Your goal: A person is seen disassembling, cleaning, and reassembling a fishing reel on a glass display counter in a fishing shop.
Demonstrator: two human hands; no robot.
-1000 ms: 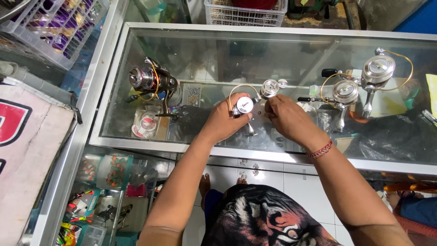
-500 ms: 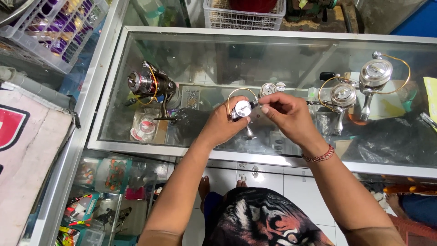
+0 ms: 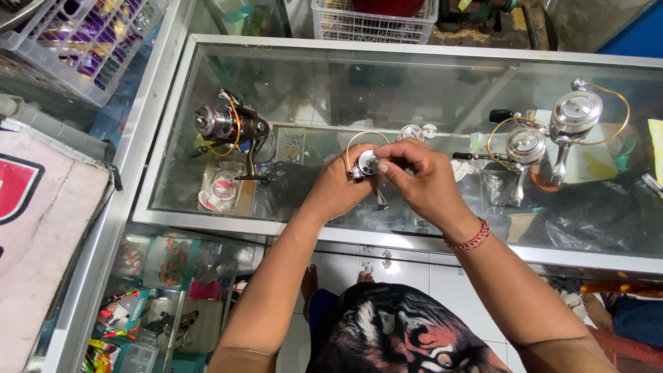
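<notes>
The reel (image 3: 366,164) you hold between your left hand (image 3: 336,188) and right hand (image 3: 423,181) is silver with a gold bail wire; the reel at the left of the glass counter (image 3: 414,228) is red and silver (image 3: 224,124) with dark parts; the two reels at the right (image 3: 552,131) are silver with gold wire and black knobs. Your bracelet (image 3: 467,238) is red beaded; your shirt (image 3: 407,331) is black with a tiger print in orange and white; the basket (image 3: 76,41) at the far left is pale lavender; the basket at the top (image 3: 373,21) is white.

My left hand (image 3: 336,188) holds a small silver fishing reel (image 3: 366,164) above the glass counter (image 3: 173,117), and my right hand (image 3: 423,178) touches its spool with the fingertips (image 3: 382,166).
</notes>
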